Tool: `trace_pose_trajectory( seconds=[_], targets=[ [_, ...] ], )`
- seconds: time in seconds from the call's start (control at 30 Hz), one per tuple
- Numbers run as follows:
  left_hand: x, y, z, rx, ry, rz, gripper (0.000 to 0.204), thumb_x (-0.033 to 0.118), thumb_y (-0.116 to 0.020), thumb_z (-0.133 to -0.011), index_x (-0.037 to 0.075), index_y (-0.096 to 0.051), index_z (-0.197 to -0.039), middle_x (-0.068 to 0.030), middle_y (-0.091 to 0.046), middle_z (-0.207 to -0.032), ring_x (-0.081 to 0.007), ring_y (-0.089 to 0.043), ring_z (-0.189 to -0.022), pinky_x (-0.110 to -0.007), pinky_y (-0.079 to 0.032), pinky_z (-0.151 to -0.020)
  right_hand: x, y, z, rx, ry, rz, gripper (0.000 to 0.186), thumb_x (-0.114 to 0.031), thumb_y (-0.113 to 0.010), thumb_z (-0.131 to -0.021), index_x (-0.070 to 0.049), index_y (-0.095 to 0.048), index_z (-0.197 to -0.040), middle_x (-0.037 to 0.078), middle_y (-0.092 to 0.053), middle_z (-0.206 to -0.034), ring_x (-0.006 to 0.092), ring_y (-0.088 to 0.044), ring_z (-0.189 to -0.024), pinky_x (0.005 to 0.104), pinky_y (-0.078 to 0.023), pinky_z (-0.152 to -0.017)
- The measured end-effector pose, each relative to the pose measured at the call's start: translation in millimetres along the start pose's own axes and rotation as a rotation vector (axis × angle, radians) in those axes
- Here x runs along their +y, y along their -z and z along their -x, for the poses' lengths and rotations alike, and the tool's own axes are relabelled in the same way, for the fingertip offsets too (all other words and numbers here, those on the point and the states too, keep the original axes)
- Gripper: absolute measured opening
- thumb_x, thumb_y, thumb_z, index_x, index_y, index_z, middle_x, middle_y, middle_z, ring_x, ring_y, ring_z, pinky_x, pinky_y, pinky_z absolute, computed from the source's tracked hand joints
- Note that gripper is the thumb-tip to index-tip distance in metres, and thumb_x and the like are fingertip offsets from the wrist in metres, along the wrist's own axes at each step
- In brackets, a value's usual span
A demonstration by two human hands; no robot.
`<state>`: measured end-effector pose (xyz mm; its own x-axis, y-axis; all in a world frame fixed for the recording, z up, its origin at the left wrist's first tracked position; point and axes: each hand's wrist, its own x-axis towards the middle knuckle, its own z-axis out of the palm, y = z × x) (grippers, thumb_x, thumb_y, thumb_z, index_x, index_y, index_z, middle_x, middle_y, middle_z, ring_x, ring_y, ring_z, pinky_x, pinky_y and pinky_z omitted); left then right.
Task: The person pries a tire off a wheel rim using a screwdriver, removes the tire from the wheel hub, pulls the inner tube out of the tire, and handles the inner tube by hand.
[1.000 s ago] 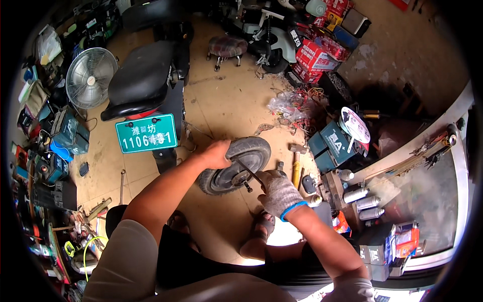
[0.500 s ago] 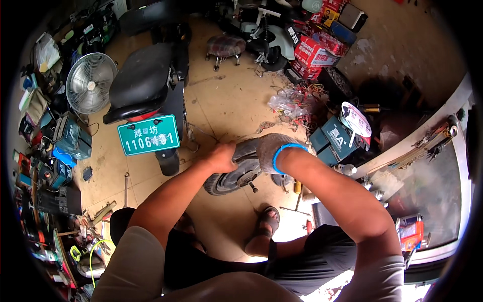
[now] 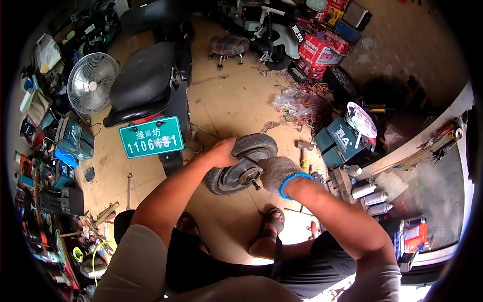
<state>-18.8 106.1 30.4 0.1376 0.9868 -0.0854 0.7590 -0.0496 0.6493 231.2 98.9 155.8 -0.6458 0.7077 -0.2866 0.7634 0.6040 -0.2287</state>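
A small black-tyred wheel (image 3: 260, 143) leans at an angle between my feet, its axle (image 3: 255, 183) sticking out toward me. My bare left hand (image 3: 224, 153) is closed on the upper left of the tyre. My right hand (image 3: 276, 172), in a grey knit glove with a blue cuff, is closed on a dark metal bar (image 3: 248, 160) that crosses the rim to near my left hand. Its fingertips are mostly hidden. A hammer (image 3: 304, 158) lies on the tiled floor just right of the wheel.
A scooter (image 3: 141, 85) with a green plate stands front left beside a fan (image 3: 91, 83). A wheeled stool (image 3: 229, 46), red boxes (image 3: 313, 53), tangled wires (image 3: 302, 103), batteries (image 3: 341, 141) and spray cans (image 3: 375, 198) surround me. Clutter (image 3: 55, 236) lines the left; a wrench (image 3: 129, 194) lies nearby.
My gloved right hand rose over the wheel's upper right half a second ago and has since come back down toward the hub. My left hand stays on the tyre, which has shifted slightly right.
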Motion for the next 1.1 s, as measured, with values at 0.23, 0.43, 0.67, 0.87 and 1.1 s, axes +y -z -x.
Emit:
trace_pose_trajectory(
  seconds=[0.23,0.43,0.67,0.87,1.1],
  targets=[
    [12,1,1,0.025,0.064,-0.007,0.078,0.021,-0.085,-0.077,-0.008,-0.052,-0.141,-0.0313,-0.064,-0.135,-0.0443,-0.062,-0.130,-0.044,-0.052,-0.108,10,-15,39,0.069,-0.084,-0.111,0.043,-0.023,-0.064,-0.096,-0.015,-0.068,-0.138,0.027,-0.075,-0.098,0.0480,-0.072,-0.095,0.0570,-0.057,-0.085],
    [23,-8,-10,-0.006,0.033,-0.064,0.083,0.023,-0.084,-0.075,-0.008,-0.051,-0.145,-0.0313,-0.064,-0.137,-0.0447,-0.062,-0.130,-0.044,-0.052,-0.108,16,-27,63,0.112,-0.139,-0.215,0.044,-0.024,-0.066,-0.097,-0.012,-0.064,-0.140,0.025,-0.077,-0.103,0.0440,-0.074,-0.100,0.0545,-0.058,-0.085],
    [25,-9,-12,-0.024,-0.011,-0.015,0.079,0.021,-0.085,-0.073,-0.008,-0.055,-0.141,-0.0297,-0.066,-0.134,-0.0426,-0.064,-0.128,-0.044,-0.052,-0.107,51,-3,2,-0.061,0.075,-0.003,0.037,-0.028,-0.062,-0.097,-0.013,-0.072,-0.129,0.024,-0.076,-0.106,0.0461,-0.073,-0.100,0.0533,-0.058,-0.089],
    [-13,10,-10,-0.063,0.098,0.072,0.100,0.026,-0.085,-0.073,-0.010,-0.043,-0.157,-0.0315,-0.060,-0.146,-0.0406,-0.059,-0.139,-0.040,-0.048,-0.115,26,-63,41,0.199,-0.046,-0.233,0.047,-0.026,-0.067,-0.098,-0.016,-0.064,-0.144,0.026,-0.075,-0.096,0.0456,-0.073,-0.092,0.0571,-0.057,-0.080],
    [-14,1,-22,-0.094,0.093,0.070,0.106,0.029,-0.089,-0.073,-0.011,-0.040,-0.158,-0.0313,-0.058,-0.150,-0.0410,-0.056,-0.141,-0.040,-0.047,-0.117,39,-148,41,0.336,-0.158,-0.318,0.040,-0.033,-0.066,-0.102,-0.013,-0.061,-0.136,0.021,-0.076,-0.097,0.0434,-0.074,-0.090,0.0546,-0.058,-0.080]
  ],
)
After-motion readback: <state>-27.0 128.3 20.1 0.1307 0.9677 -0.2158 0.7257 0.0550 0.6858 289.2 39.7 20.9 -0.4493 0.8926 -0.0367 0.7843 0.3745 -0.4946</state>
